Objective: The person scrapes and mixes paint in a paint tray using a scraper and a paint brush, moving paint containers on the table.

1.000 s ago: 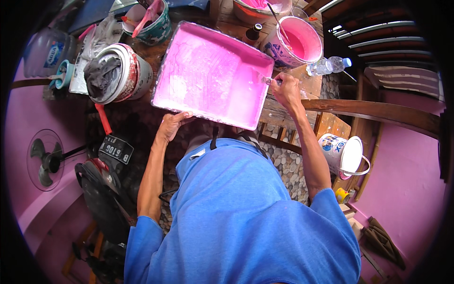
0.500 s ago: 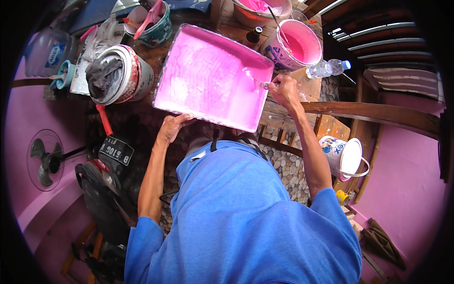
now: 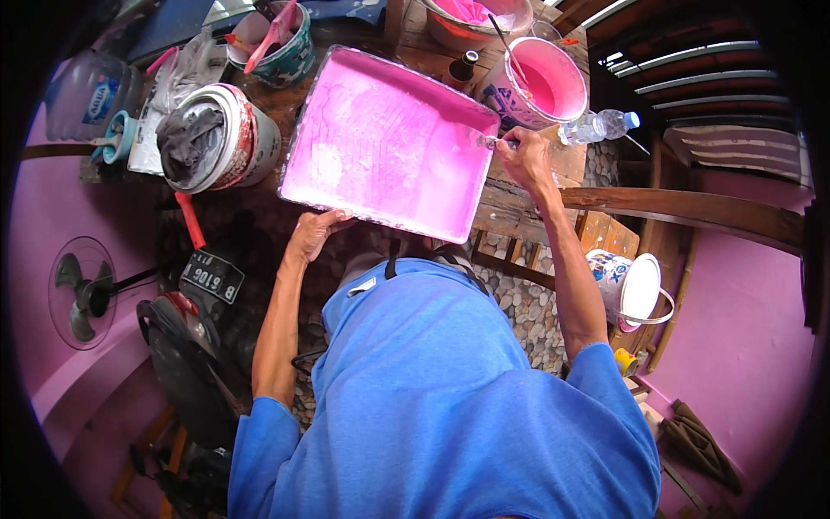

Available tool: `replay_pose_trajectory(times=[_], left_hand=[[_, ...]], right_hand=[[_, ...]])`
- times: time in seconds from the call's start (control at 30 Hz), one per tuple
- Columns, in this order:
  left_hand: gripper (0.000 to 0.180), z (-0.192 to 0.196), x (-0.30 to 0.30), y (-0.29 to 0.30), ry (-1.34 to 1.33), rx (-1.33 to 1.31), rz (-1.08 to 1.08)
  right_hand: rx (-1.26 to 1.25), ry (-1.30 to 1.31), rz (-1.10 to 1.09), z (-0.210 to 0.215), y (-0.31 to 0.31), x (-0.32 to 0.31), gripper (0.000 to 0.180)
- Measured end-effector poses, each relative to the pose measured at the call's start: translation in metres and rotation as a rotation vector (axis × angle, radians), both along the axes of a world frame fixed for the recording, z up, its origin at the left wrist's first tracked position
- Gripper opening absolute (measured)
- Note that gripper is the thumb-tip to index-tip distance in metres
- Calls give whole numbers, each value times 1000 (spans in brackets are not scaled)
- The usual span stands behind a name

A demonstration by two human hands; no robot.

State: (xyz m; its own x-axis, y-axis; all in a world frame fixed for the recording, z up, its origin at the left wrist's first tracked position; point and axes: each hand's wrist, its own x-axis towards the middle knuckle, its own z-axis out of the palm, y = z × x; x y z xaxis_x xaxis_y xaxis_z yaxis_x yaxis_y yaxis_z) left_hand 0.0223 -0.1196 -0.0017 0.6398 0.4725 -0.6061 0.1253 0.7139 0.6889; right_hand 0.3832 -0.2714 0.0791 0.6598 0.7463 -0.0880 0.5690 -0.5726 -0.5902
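A wide paint tray [image 3: 389, 147], coated with wet pink paint, tilts in front of me. My left hand [image 3: 318, 233] grips its near edge, thumb over the rim and the other fingers hidden underneath. At the tray's right wall, my right hand [image 3: 523, 158] is closed around the handle of a small scraper [image 3: 489, 142]. The scraper's flat, paint-smeared end reaches inside the rim and blends with the pink. Just beyond the right hand stands a bucket of pink paint [image 3: 553, 82] with a thin stick in it.
A lidded bucket [image 3: 235, 147] with a dark cloth on top stands left of the tray. Behind are a green pail with tools [image 3: 294, 56], a dark bottle [image 3: 462, 67] and a basin [image 3: 480, 30]. A plastic bottle [image 3: 596, 127] lies right, above a wooden rail [image 3: 692, 208].
My right hand has shifted slightly up and right, bringing the scraper farther up the tray's right wall. The left hand and tray have hardly moved.
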Motion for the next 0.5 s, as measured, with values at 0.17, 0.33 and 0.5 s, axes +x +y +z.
replay_pose_trajectory(times=[0.17,0.33,0.5], left_hand=[[15,0,-1,0,-5,1,-2],[16,-2,-3,-1,14,1,-2],[16,1,0,0,13,-13,1]], right_hand=[[-94,-86,45,-6,1,-2,19],[-4,7,57,7,5,-1,17],[92,-191,161,-15,12,19,19]])
